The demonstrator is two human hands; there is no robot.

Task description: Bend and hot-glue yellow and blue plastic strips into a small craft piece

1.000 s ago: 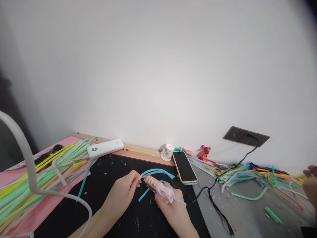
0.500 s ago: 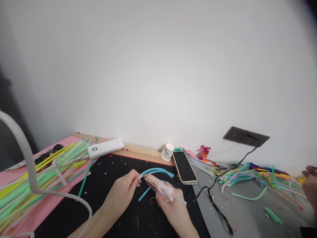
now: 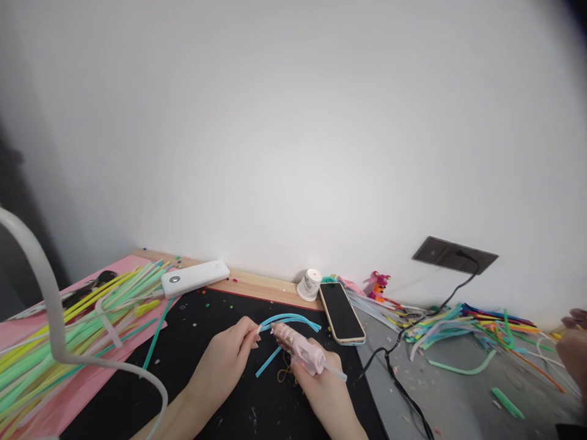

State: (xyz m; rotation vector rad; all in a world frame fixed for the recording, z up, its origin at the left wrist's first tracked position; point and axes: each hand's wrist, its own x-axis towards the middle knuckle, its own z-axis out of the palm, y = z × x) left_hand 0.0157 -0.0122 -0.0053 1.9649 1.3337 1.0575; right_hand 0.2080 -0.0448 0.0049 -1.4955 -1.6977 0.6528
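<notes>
My left hand [image 3: 227, 360] pinches the near end of two curved blue strips [image 3: 293, 319] above a black mat [image 3: 202, 348]. My right hand [image 3: 323, 391] is wrapped round a small pink glue gun [image 3: 300, 349] whose nozzle points at the pinched ends of the strips. A clear glue stick juts from the back of the gun. Another blue strip [image 3: 268, 362] lies on the mat under the gun.
A heap of green and yellow straws [image 3: 68, 330] lies on pink paper at left, beside a white power bank [image 3: 195, 278]. A phone [image 3: 342, 311], a small white cup [image 3: 310, 283], a black cable [image 3: 398, 379] and colourful strip scraps [image 3: 477, 330] sit at right. Another person's hand [image 3: 575, 348] shows at the right edge.
The view has tilted slightly. Both hands and the glue gun have shifted a little lower and nearer; the grips are unchanged.
</notes>
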